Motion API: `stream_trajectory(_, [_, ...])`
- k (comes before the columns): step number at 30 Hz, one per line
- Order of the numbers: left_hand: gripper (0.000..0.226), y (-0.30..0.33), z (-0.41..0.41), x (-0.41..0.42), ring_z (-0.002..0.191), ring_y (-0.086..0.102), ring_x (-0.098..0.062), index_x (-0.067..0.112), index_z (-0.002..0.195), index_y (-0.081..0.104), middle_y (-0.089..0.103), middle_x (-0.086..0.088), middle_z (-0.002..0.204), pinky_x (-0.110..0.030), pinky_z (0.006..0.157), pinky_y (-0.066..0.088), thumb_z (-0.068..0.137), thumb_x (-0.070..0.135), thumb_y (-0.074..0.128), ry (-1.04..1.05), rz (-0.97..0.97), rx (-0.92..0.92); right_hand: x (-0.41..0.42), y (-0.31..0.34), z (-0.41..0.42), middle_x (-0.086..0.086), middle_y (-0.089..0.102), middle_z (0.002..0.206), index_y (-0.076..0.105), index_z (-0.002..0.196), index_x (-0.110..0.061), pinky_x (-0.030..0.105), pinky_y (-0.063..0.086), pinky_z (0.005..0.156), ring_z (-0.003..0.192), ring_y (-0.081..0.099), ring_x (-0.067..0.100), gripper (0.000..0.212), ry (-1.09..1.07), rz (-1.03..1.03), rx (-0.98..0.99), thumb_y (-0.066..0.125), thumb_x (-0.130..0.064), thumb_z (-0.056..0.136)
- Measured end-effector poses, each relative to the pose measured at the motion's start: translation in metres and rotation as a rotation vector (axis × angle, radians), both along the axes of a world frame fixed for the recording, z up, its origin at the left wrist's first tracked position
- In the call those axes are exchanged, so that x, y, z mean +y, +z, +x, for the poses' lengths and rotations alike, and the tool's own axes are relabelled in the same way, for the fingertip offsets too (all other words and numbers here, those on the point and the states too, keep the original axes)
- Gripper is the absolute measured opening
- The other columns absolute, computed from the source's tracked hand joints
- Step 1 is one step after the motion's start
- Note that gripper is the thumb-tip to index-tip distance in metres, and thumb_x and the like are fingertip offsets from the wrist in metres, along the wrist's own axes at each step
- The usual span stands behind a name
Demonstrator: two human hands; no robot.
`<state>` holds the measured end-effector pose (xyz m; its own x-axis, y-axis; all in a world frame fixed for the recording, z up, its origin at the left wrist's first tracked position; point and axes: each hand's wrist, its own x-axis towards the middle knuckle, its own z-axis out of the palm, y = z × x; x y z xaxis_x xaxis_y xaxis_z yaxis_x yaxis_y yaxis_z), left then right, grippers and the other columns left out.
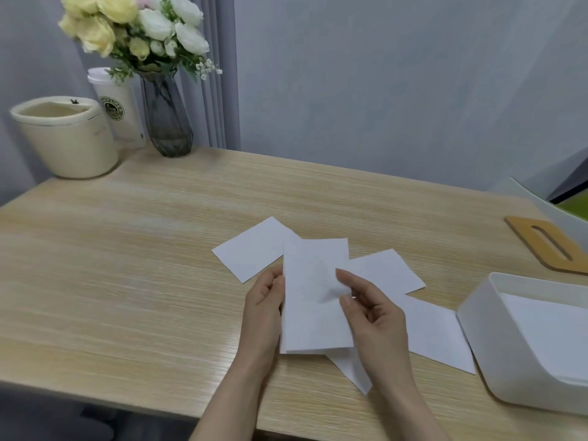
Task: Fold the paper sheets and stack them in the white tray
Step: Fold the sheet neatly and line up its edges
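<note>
Head view: wooden table point(127, 249) seen from above, both forearms reaching in from the bottom edge.
Held sheet point(313, 300): white paper, folded, raised just above the tabletop between the two hands, fold edge toward the viewer.
Left hand point(264, 313): curled on the sheet's left edge, thumb on top, other fingers hidden behind the paper.
Right hand point(369, 310): pinching the sheet's right side, thumb and forefinger closed on the upper layer, remaining fingers loosely bent beneath.
Loose sheets: one point(254, 249) flat on the table to the upper left, partly under the held sheet; one point(385, 270) to the upper right; one point(436, 335) lying right of the hands, its edge touching or just beside the tray; a corner point(353, 374) of another poking out below the held sheet.
White tray point(496, 354): at the right edge of the table, white paper point(547, 329) lying inside; whether folded, cannot tell.
Wooden lid point(547, 246): slotted, flat on the table behind the tray.
Back left corner: cream pot point(66, 138), lidded paper cup point(117, 109), glass vase point(167, 119) with yellow and white flowers point(133, 27).
</note>
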<state>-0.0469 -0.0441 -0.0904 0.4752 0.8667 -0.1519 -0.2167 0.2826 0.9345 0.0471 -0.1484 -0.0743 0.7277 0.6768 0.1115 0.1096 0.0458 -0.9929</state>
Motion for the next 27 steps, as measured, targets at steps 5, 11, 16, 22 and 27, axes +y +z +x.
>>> stream_trajectory(5, [0.027,0.002,-0.001,-0.002,0.095,0.069,-0.018,0.014,0.110,0.069,0.075,-0.003,0.103,-0.036,0.084,0.051,0.101,0.026,0.046,-0.001,0.036,-0.022,0.000,-0.002,-0.001,-0.019,0.071,0.101,0.071,0.102,-0.027,0.008,0.046,0.078,0.099,0.063,-0.004,0.036,-0.006,-0.007,0.008,0.057,0.004,0.090])
stream_trajectory(11, [0.018,-0.003,-0.001,-0.002,0.085,0.071,-0.019,0.011,0.112,0.063,0.076,-0.006,0.098,-0.034,0.073,0.055,0.099,0.009,0.050,-0.046,0.048,-0.013,-0.001,-0.005,-0.004,-0.019,0.070,0.094,0.070,0.104,-0.031,0.009,0.046,0.071,0.077,0.060,0.000,0.037,-0.046,-0.029,-0.015,0.061,0.001,0.089])
stream_trajectory(16, [0.020,-0.004,0.000,-0.001,0.085,0.068,-0.017,0.014,0.109,0.065,0.075,-0.006,0.097,-0.034,0.075,0.053,0.101,0.008,0.048,-0.001,0.070,0.020,-0.003,-0.005,-0.004,-0.023,0.056,0.118,0.047,0.130,-0.038,0.012,0.046,0.075,0.089,0.057,-0.001,0.050,-0.085,-0.097,-0.110,0.063,-0.013,0.090])
stream_trajectory(22, [0.021,-0.005,0.001,-0.002,0.094,0.068,-0.018,0.018,0.110,0.065,0.074,-0.003,0.104,-0.033,0.079,0.054,0.103,0.013,0.045,0.014,0.077,0.038,0.003,-0.014,-0.019,-0.036,0.035,0.132,0.017,0.138,-0.048,-0.002,0.034,0.084,0.104,0.036,-0.035,0.057,0.044,-0.221,-0.032,0.050,-0.024,0.098])
stream_trajectory(27, [0.020,-0.005,-0.001,-0.005,0.094,0.070,-0.010,0.021,0.114,0.061,0.075,0.007,0.102,-0.026,0.076,0.054,0.103,0.013,0.046,-0.091,0.097,0.013,0.006,-0.019,-0.025,-0.036,0.020,0.140,0.009,0.150,-0.037,-0.011,0.020,0.085,0.105,0.013,-0.043,0.062,0.004,-0.274,-0.101,0.041,-0.016,0.101])
